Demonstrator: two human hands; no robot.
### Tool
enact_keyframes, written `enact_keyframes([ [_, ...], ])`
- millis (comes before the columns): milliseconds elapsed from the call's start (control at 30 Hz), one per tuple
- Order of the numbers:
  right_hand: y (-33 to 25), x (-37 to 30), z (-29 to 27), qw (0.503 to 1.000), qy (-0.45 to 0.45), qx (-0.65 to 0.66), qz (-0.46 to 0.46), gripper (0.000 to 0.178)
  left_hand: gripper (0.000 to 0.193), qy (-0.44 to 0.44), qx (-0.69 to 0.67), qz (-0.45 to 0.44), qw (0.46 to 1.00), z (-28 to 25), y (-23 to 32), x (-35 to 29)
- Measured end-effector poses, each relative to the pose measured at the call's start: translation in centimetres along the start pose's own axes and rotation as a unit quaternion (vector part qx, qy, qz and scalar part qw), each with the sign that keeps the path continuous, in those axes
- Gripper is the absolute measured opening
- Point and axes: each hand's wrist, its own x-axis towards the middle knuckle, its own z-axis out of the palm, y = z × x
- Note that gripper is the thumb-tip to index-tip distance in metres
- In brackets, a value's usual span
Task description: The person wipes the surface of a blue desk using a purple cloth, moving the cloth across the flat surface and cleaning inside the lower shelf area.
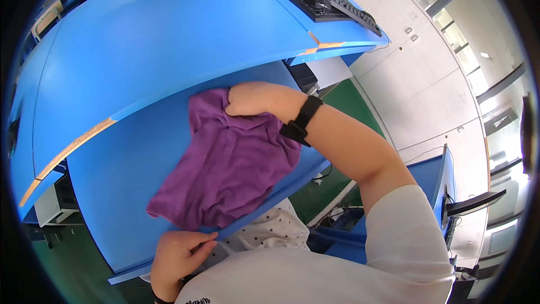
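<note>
While the purple cloth [233,160] lay rumpled on the blue shelf [124,180], the right hand [247,99] curled onto its far end (fingertips hidden, grip unclear); the left hand [179,253], half-open, looked empty.

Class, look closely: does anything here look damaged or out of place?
Yes. The blue desk looks damaged: along its front-left edge, and again further right, bare tan board shows instead of blue. The black keyboard also looks askew, lying slantwise, apparently over other black items. The purple cloth is merely rumpled.
</note>
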Motion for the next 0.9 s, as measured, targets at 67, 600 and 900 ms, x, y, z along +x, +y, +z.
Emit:
enact_keyframes([
  [67,0.2,0.9,-0.1,0.999,0.040,-0.015,0.026,0.043,0.015,0.006,-0.005,-0.003,1.000,0.1,0.0,0.2],
  [600,0.4,1.3,-1.0,0.999,-0.013,-0.003,-0.030,0.044,0.016,0.001,-0.010,-0.002,1.000,-0.2,0.0,0.0],
  [900,0.6,1.3,-0.9,0.999,-0.007,-0.003,-0.041,0.042,0.015,-0.001,0.011,0.009,1.000,-0.1,-0.1,0.0],
])
